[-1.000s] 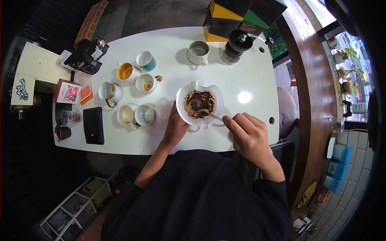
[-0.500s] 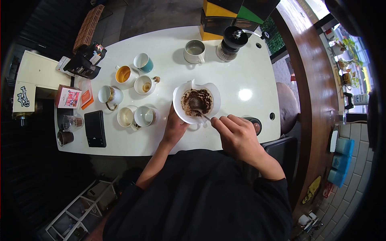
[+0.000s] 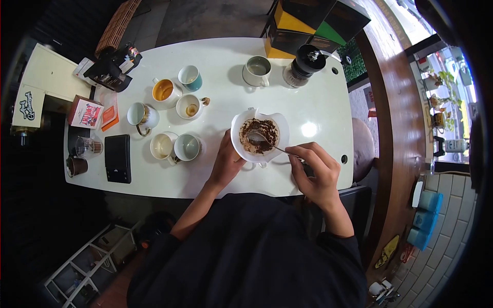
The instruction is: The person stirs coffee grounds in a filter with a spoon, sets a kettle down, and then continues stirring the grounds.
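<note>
My left hand (image 3: 227, 163) grips the left side of a white coffee dripper (image 3: 263, 163), its fingers partly hidden behind it. A white paper filter (image 3: 281, 123) lines the dripper. Dark, wet-looking coffee grounds (image 3: 267, 128) cling to the inside of the paper. Between thumb and fingers, my right hand (image 3: 317, 172) pinches the handle of a metal spoon (image 3: 279, 149). The spoon's bowl lies among the grounds on the left side of the filter.
Several used cups stand left of the dripper, including an orange-lined cup (image 3: 163, 91) and a teal cup (image 3: 190, 78). Beyond are a grey mug (image 3: 257, 71) and a hand coffee grinder (image 3: 304, 66). A black scale (image 3: 118, 158) lies at the table's left.
The spoon's bowl has shifted left within the filter, and its handle now lies flatter. My right hand has moved right and its fingers have opened out somewhat. The whole view has shifted slightly.
</note>
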### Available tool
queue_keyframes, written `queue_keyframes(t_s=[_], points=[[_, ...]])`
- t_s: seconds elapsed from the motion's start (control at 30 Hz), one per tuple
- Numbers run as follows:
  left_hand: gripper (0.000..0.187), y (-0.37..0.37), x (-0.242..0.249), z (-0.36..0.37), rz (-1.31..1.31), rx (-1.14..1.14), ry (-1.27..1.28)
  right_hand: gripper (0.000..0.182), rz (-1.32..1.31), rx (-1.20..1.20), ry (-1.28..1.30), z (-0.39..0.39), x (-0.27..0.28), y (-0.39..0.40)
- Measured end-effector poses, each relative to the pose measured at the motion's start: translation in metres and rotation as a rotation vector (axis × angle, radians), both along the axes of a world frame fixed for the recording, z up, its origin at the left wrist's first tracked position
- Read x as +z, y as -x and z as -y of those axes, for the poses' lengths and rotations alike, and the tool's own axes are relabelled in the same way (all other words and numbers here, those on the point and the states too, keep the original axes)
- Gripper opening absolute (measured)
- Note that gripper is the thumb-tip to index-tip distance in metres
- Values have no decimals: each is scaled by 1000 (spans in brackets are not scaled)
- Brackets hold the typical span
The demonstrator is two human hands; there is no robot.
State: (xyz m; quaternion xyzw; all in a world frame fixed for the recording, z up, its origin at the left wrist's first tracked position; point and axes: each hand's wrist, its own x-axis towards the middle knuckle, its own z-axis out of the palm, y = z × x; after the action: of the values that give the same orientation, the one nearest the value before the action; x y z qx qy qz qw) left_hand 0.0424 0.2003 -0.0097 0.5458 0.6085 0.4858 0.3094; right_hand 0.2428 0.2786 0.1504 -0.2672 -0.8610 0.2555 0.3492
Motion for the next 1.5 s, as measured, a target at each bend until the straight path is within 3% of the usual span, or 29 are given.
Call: queue_keyframes(t_s=[0.63, 0.87, 1.03, 1.4, 1.5], points=[[54, -3, -6, 2, 102, -3, 45, 32, 37, 180, 38, 12, -14, -3], [52, 4, -21, 5, -11, -25, 101, 25, 53, 88, 99, -1, -6, -8], [54, 2, -11, 1, 98, -35, 111, 27, 23, 72, 18, -2, 9, -14], [53, 4, -21, 5, 35, -27, 112, 24, 50, 128, 74, -3, -28, 3], [53, 4, -18, 2, -11, -40, 96, 23, 40, 105, 31, -7, -16, 1]])
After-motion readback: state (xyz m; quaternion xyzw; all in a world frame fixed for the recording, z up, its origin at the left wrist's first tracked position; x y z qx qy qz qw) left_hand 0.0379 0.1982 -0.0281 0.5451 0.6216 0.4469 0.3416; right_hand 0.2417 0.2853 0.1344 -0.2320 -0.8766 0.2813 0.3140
